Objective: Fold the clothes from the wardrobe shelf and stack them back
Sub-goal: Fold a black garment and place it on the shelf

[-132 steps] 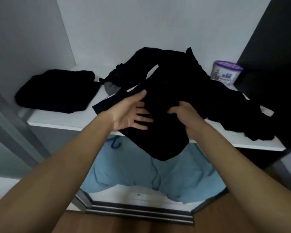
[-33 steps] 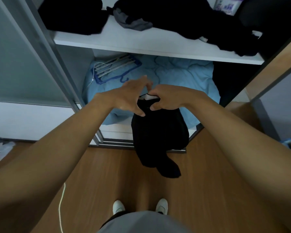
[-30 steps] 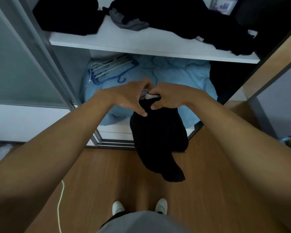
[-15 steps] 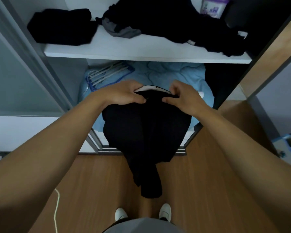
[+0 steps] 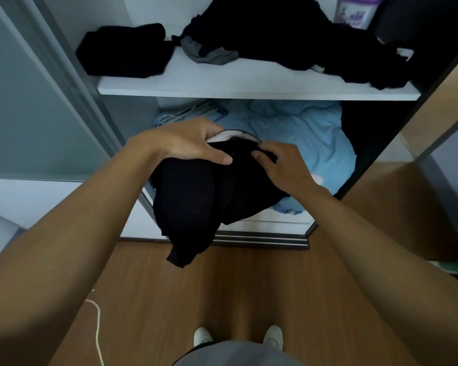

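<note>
I hold a black garment [image 5: 196,202] with a white band at its top edge in the air before the wardrobe. My left hand [image 5: 188,143] grips its top left edge, thumb over the cloth. My right hand [image 5: 283,165] pinches the top edge on the right. The cloth hangs down below both hands. On the white shelf [image 5: 249,85] above lie a folded black garment [image 5: 124,51] at the left and a loose heap of black clothes [image 5: 302,35] with a grey piece [image 5: 209,52] at the middle and right.
A purple-and-white tub [image 5: 357,9] stands at the shelf's back right. Below the shelf lie a light blue blanket [image 5: 302,133] and hangers [image 5: 193,112]. A sliding door frame [image 5: 72,83] stands at the left. Wooden floor [image 5: 222,286], a white cord [image 5: 98,334] and my shoes are below.
I took the black garment off the shelf and stepped back. My hands, close together a second ago, moved apart along the top edge, and the hanging cloth has bunched up higher.
</note>
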`<state>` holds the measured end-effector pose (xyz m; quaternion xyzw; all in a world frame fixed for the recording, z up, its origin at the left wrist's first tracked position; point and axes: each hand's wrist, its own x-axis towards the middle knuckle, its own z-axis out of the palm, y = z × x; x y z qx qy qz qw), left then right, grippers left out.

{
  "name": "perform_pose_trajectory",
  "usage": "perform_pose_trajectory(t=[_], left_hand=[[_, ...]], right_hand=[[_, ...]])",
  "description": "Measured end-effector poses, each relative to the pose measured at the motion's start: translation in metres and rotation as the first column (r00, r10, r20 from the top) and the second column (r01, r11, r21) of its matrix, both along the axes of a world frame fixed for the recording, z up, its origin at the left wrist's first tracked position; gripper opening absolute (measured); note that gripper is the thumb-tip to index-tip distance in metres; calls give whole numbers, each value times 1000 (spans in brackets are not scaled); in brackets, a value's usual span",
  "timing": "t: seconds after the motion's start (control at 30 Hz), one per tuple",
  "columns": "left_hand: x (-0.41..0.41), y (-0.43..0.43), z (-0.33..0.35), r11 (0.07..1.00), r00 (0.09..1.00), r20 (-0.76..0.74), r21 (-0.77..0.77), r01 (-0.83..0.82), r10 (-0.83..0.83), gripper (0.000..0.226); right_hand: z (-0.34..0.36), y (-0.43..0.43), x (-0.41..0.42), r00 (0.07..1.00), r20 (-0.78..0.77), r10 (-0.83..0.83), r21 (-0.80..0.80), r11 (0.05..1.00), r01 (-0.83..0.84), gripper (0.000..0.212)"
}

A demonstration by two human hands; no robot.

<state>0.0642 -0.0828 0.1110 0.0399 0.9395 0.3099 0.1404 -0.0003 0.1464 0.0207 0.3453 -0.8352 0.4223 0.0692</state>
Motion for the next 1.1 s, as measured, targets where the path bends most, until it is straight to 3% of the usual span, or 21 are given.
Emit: perform_pose_trajectory(t=[0.13, 0.23, 0.4, 0.5, 0.63, 0.87, 0.93, 1.1], left_hand=[[7, -18, 6, 993, 986, -137, -56, -99, 91, 43], [11, -30, 2, 990, 981, -149, -41, -135, 128, 56], [16, -40, -4, 987, 985, -84, -44, -153, 149, 54], [15, -24, -2, 989, 987, -125, 116, -87, 102, 40], [2, 7, -12, 995, 954, -297, 102, -14, 44, 14], [-17, 28, -33, 997, 873, -484, 2, 73, -63, 24], [-15, 31, -34, 995, 868, -487, -19, 101, -97, 46], [-16, 31, -34, 997, 928, -369, -68, 32, -55, 28]], right_hand=[[23, -4, -3, 997, -66, 29, 14, 1000, -28, 16], [41, -5, -6, 989, -79, 126, 77, 990, -120, 19], [55, -3, -8, 976, -83, 203, 209, 961, -182, 19], [59, 0, -6, 976, -70, 207, 252, 950, -184, 20], [63, 3, -2, 985, -49, 168, 302, 942, -146, 18], [63, 26, -2, 995, -103, -5, 498, 866, 56, 27], [59, 37, -4, 993, -83, -79, 503, 857, 110, 30], [53, 37, 3, 985, -49, -168, 439, 882, 172, 28]])
